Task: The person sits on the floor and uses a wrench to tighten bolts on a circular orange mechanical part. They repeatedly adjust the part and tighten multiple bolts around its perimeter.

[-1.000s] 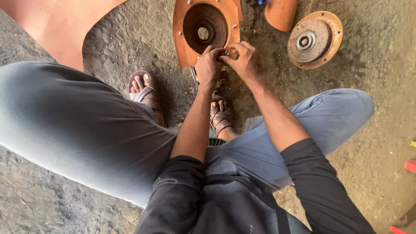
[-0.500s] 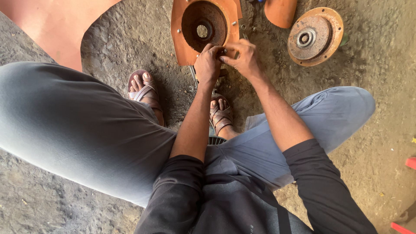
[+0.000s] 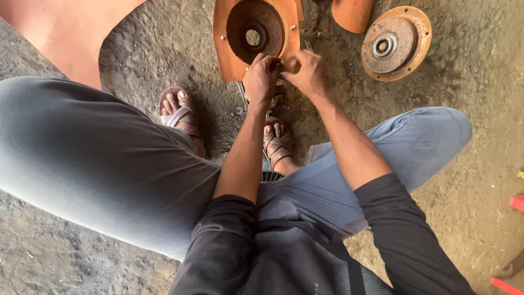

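Both sets of fingertips are pinched together over the lower right corner of the orange housing plate (image 3: 229, 54), right where a small bolt or nut seems to sit. The left hand (image 3: 261, 81) is curled into a tight pinch, thumb and forefinger closed on something too small to make out; the right hand (image 3: 307, 74) meets it from the three o'clock side, fingers bent and closed in the same way, the two hands touching at the fingertips. Whether they grasp a fastener or a small tool, I cannot tell.

The plate lies flat on the rough concrete floor (image 3: 164, 49) at twelve o'clock from the person, its round rusty recess (image 3: 256, 24) open, with a centre hole showing ground through it. A few small bolts stand at its other corners (so some fasteners look to be in place already). As I judge it, the work is partway: this corner is being handled, and the rusted round flange disc (image 3: 396, 43) lies apart at two o'clock, not fitted to anything. Another orange piece (image 3: 352, 13) sits at one o'clock, and a large orange sheet (image 3: 71, 33) at ten o'clock, both untouched.

A metal tool (image 3: 241, 94) lies just beneath the left hand, between the sandalled feet (image 3: 180, 112).
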